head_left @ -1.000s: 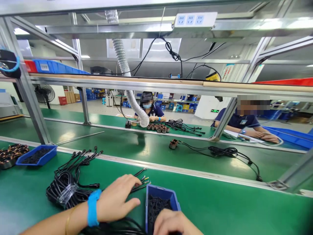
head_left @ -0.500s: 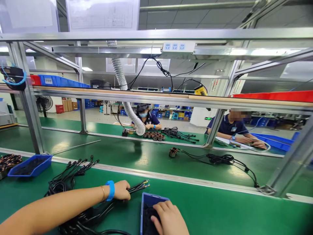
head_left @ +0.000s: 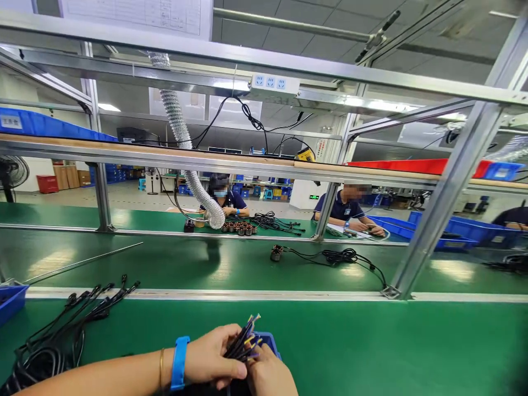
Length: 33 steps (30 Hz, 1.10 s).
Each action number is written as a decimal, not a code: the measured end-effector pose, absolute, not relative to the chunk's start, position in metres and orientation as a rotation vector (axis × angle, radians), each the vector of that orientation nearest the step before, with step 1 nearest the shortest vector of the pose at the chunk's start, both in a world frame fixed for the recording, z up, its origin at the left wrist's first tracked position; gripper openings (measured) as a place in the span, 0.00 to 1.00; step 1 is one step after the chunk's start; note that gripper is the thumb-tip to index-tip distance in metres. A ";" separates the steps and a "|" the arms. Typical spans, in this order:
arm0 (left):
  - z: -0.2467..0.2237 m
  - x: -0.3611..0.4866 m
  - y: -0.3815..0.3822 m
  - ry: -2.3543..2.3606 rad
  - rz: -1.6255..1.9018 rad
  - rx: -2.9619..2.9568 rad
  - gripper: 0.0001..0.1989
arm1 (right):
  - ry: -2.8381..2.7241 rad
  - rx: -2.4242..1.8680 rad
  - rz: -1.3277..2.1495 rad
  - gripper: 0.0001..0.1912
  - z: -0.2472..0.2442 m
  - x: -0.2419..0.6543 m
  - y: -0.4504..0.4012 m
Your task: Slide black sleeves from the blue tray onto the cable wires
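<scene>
My left hand, with a blue wristband, is closed round a bundle of black cables. Their cut ends point up and right and show thin coloured wires. Against these wire ends, my right hand has its fingers bent together; whatever they pinch is hidden. Both hands are over a small blue bin, mostly covered by them. More black cable lies coiled at the left, its connector ends fanned out towards the back of the bench.
A metal rail crosses behind the hands. Beyond it lie a copper-wound stator with a black cable and a thin rod. Another blue bin is at the left edge. A slanted post rises at right. Co-workers sit opposite.
My left hand has brought the cable ends right and down over the bin. My right hand has come out of the bin to the wire ends. The view has turned right.
</scene>
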State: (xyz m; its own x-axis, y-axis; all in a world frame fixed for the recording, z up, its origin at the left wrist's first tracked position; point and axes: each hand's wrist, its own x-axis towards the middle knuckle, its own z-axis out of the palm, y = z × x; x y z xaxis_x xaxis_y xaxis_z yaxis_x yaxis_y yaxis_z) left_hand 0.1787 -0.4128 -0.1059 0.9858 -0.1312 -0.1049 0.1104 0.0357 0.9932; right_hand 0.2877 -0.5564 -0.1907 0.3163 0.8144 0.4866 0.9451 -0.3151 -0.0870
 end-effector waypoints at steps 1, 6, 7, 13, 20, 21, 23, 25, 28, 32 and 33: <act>-0.111 0.179 -0.413 0.024 -0.140 1.505 0.32 | -1.578 -2.237 -0.498 0.12 -0.189 0.288 -0.559; -0.113 0.180 -0.421 0.124 0.029 1.414 0.29 | -1.579 -2.174 -0.425 0.11 -0.178 0.292 -0.571; -0.112 0.179 -0.423 0.138 0.036 1.428 0.29 | -1.576 -2.120 -0.409 0.10 -0.176 0.292 -0.573; -0.112 0.177 -0.429 0.232 0.022 1.557 0.27 | -1.488 -1.870 -0.218 0.12 -0.156 0.284 -0.580; -0.102 0.175 -0.427 0.254 0.071 1.613 0.23 | -1.406 -1.856 -0.156 0.09 -0.148 0.284 -0.584; -0.102 0.174 -0.427 0.252 0.073 1.624 0.22 | -1.396 -1.857 -0.175 0.09 -0.148 0.284 -0.584; -0.103 0.174 -0.427 0.253 0.073 1.640 0.21 | -1.373 -1.839 -0.215 0.09 -0.148 0.285 -0.585; -0.104 0.175 -0.427 0.254 0.075 1.650 0.20 | -1.359 -1.800 -0.260 0.09 -0.145 0.285 -0.587; -0.105 0.174 -0.427 0.223 0.087 1.662 0.19 | -1.364 -1.742 -0.331 0.07 -0.135 0.283 -0.589; -0.104 0.173 -0.428 0.214 0.101 1.675 0.18 | -1.398 -1.713 -0.391 0.06 -0.125 0.281 -0.592; -0.104 0.172 -0.429 0.224 0.107 1.680 0.18 | -1.407 -1.713 -0.403 0.06 -0.124 0.281 -0.593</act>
